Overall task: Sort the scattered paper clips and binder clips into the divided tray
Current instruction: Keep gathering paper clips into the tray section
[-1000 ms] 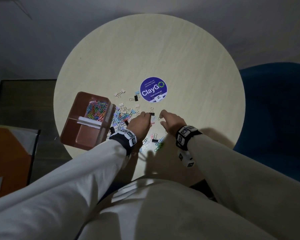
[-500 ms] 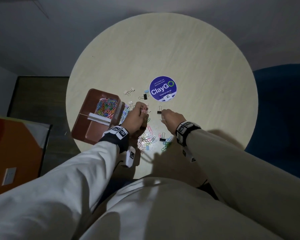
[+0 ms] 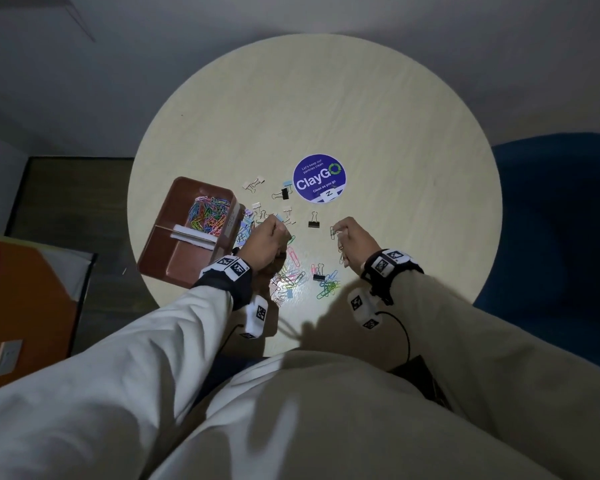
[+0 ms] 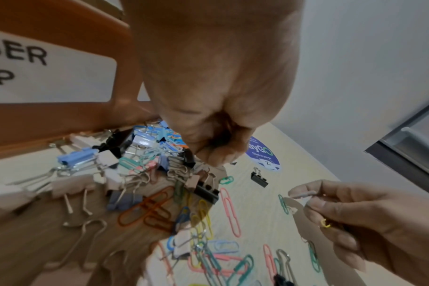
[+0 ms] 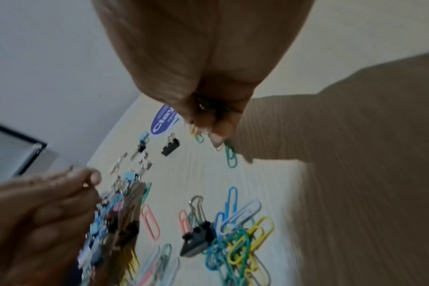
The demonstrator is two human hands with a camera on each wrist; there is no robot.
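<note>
A brown divided tray [image 3: 184, 261] sits at the table's left edge; its far compartment holds coloured paper clips [image 3: 208, 214] and its near one shows bare floor. My left hand [image 3: 278, 226] hovers over the binder clip heap [image 4: 135, 154] beside the tray wall [image 4: 61, 29]. Its fingers are curled, with the thumb pressed to the forefinger on what looks like a binder clip's wire. My right hand [image 3: 336, 233] is raised to the right and pinches several paper clips [image 4: 325, 223]. Loose paper clips [image 3: 326, 285] lie between my wrists.
Black binder clips [image 3: 314, 223] [image 3: 284, 194] and pale ones [image 3: 253, 185] lie near a round purple sticker [image 3: 319, 178]. The table's far half [image 3: 361, 98] is bare. A blue chair [image 3: 551, 220] stands at the right, an orange board [image 3: 25, 289] at the left.
Both hands have lifted off the table and moved apart. The left hand has gone toward the tray-side heap, and the right has risen with paper clips in its fingers.
</note>
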